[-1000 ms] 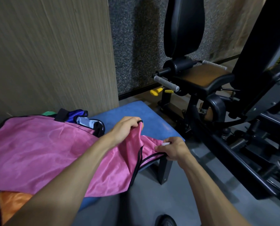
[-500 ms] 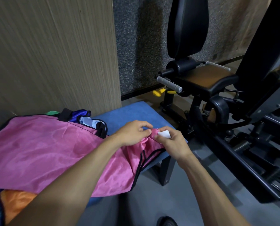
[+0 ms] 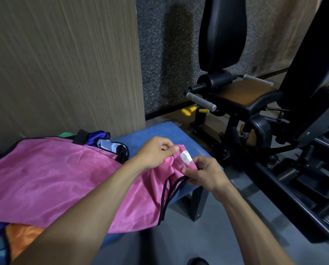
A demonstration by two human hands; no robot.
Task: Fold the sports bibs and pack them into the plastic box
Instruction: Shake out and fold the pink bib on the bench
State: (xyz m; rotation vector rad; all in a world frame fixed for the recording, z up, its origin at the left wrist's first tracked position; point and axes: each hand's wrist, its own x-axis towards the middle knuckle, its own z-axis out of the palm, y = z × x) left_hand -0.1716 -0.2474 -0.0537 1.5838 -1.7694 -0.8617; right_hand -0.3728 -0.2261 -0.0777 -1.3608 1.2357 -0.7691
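Observation:
A pink sports bib (image 3: 50, 178) with black trim lies spread over a blue padded bench (image 3: 165, 132). My left hand (image 3: 156, 152) pinches the bib's shoulder end near the bench's right end. Close beside it, my right hand (image 3: 205, 173) pinches the same end, where a white label (image 3: 186, 158) shows. An orange bib (image 3: 24, 236) peeks out under the pink one at the lower left. More bibs, blue and green (image 3: 98, 138), are bunched against the wall behind. No plastic box is in view.
A wood-grain panel (image 3: 64, 64) rises directly behind the bench. A black gym machine (image 3: 255, 104) with seat, back pad and grey handles fills the right side, on the grey floor (image 3: 226, 226). A shoe tip (image 3: 198, 262) shows at the bottom edge.
My two hands have come together at the bib's shoulder end. The right hand rose from the black strap edge to the white label, which now faces up.

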